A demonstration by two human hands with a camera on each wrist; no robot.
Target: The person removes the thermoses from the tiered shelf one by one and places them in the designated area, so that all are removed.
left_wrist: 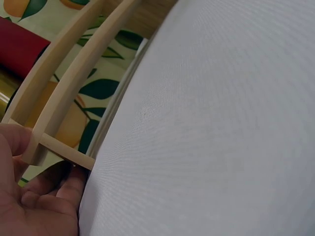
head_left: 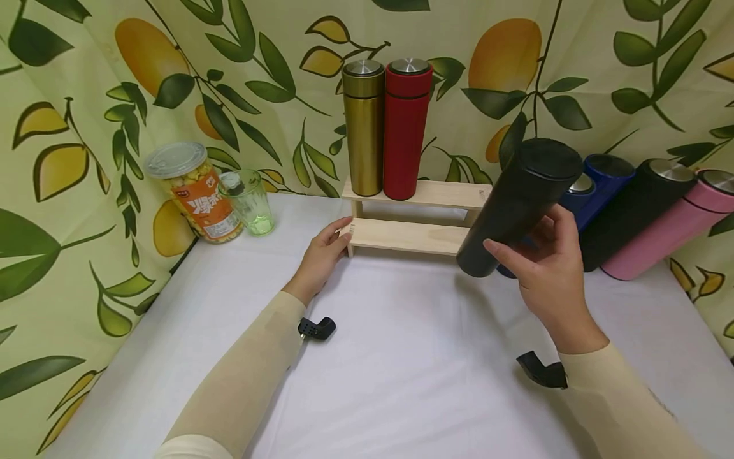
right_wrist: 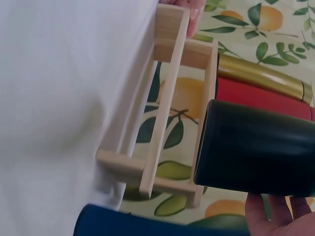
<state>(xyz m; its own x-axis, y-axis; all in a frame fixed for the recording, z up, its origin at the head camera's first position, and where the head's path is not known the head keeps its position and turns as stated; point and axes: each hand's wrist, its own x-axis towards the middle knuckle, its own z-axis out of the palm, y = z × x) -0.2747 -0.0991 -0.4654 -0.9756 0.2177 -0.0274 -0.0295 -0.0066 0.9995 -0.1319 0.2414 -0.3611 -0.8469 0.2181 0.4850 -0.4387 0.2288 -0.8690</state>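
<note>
Right fingers (head_left: 556, 220) seen curled round the black flask (head_left: 513, 210) at mid-body, thumb opposed on the near face; side grip probably chosen so that the base is kept free. Flask held tilted by the right hand (head_left: 553, 280), clear of the counter (head_left: 373, 382), near the right end of the two-tier wooden stand (head_left: 404, 237). Stand pinched at its left front end by the left hand (head_left: 322, 260), presumably so that sliding is prevented. Gold flask (head_left: 364, 140) and red flask (head_left: 407, 134) stood side by side on the upper tier (head_left: 450, 194). Blue flasks (head_left: 610, 185), second black flask (head_left: 636, 217) and pink flask (head_left: 671, 229) grouped at right, apparently for easy reach. Snack jar (head_left: 197, 191) and green glass (head_left: 255, 207) placed far left, seemingly kept aside
</note>
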